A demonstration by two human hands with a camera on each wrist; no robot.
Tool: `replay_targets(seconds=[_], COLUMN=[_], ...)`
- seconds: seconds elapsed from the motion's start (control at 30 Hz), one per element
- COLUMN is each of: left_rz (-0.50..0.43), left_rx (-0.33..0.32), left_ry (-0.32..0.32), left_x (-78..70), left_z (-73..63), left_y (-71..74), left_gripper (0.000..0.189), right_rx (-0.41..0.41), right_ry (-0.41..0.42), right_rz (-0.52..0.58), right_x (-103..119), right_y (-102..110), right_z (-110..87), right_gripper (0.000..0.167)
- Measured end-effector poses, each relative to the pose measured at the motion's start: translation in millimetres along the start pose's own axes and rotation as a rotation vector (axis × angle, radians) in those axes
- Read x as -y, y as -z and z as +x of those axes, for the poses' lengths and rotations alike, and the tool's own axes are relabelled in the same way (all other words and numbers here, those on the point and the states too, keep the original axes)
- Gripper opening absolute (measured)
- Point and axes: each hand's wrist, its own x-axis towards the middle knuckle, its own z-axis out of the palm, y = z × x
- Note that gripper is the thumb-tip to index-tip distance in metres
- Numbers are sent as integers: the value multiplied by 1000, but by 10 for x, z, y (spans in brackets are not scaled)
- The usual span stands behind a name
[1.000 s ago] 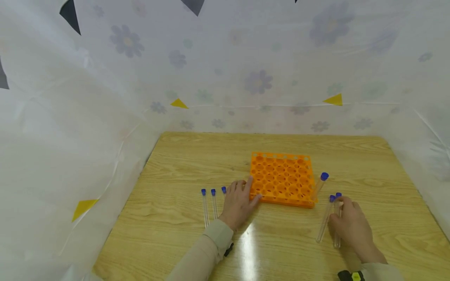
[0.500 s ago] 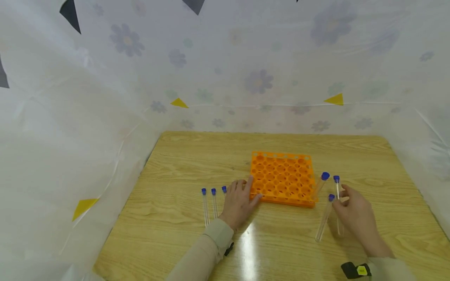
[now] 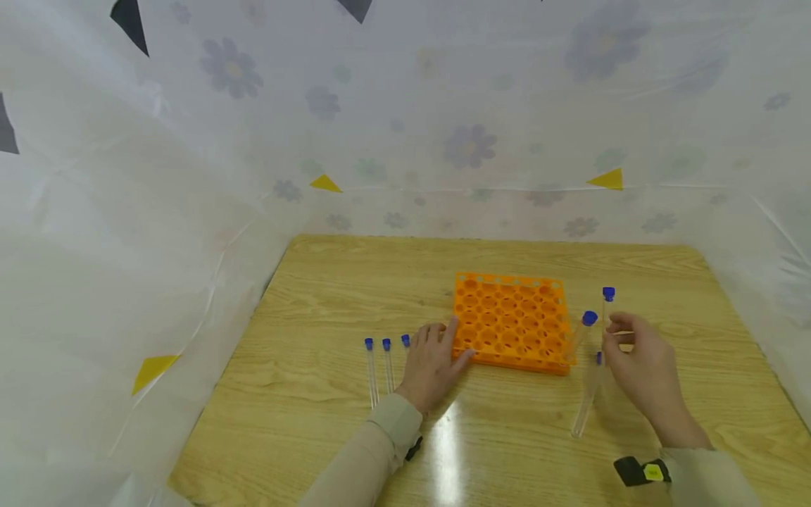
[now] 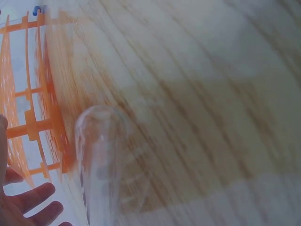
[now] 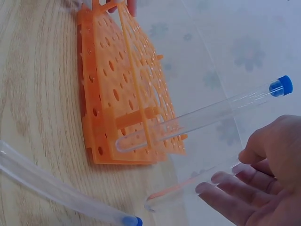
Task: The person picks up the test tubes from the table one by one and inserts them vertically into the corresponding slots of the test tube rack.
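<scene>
Orange perforated rack, slender tube

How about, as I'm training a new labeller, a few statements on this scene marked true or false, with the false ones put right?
1. The left hand touches the orange rack. True.
2. The right hand holds a tube with a red cap. False: the held tube has a blue cap.
3. Every hole in the rack is filled. False: many are empty.
4. A tilted tube is at the rack's right end. True.
5. The table has a plain black top. False: it shows light wood grain.
6. Another tube lies on the table near the right hand. True.
</scene>
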Motion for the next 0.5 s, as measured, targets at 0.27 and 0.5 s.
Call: replay_targets(seconds=[0.27, 0.5], left_rz=[9, 13], left_rx=[-22, -5], left_ry=[-8, 4], left_x=[-2, -10], left_z=[-5, -7], left_y=[-4, 2], left_gripper=[68, 68], right_rx=[-45, -87], right_ry=[41, 109], right_rz=[74, 202], right_x=[103, 138], right_y=[-43, -102], right_z=[42, 63], right_gripper=[29, 27])
